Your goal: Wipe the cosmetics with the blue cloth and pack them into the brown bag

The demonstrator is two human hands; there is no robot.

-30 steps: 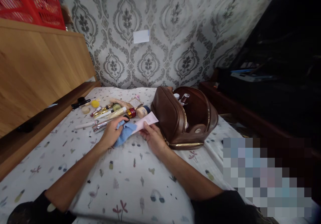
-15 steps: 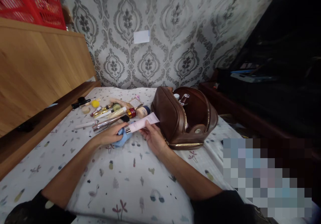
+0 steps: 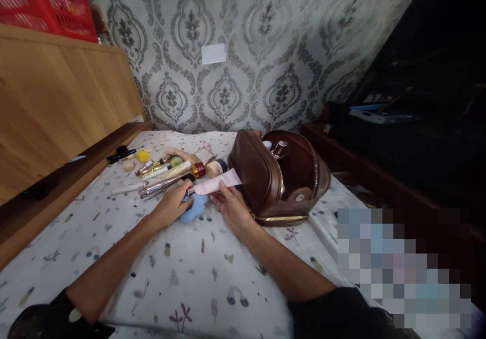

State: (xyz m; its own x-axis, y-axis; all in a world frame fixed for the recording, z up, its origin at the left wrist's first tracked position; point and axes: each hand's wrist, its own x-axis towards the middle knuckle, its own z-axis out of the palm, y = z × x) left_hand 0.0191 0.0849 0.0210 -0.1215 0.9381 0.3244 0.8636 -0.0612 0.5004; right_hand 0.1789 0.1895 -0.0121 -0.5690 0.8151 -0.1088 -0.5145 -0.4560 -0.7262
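A pale pink squeeze tube (image 3: pixel 212 183) with a silvery cap lies across both hands, tilted up toward the right. My right hand (image 3: pixel 233 208) pinches its flat end between thumb and fingers. At the cap end, my left hand (image 3: pixel 175 205) is closed on a light blue cloth (image 3: pixel 194 208), which hangs below the tube; the fingertips are partly hidden. Just right of the tube stands a brown cosmetic bag (image 3: pixel 252 177), unzipped, with a silver-capped bottle (image 3: pixel 280 149) showing inside. Beyond my left hand lie a metallic tube (image 3: pixel 157 187) and a dark red jar (image 3: pixel 198 169).
Several cosmetics, including a yellow sponge (image 3: pixel 143 156) and a cream jar with a dark lid (image 3: pixel 216 168), lie on the patterned sheet (image 3: pixel 190 278). A wooden cabinet (image 3: pixel 68 96) with a red basket (image 3: pixel 72 10) borders the left. Patterned wallpaper (image 3: pixel 228 15) rises behind.
My left hand has shifted slightly right and turned around the cap end, and more of the blue cloth shows under the tube. My right hand holds the tube in nearly the same place.
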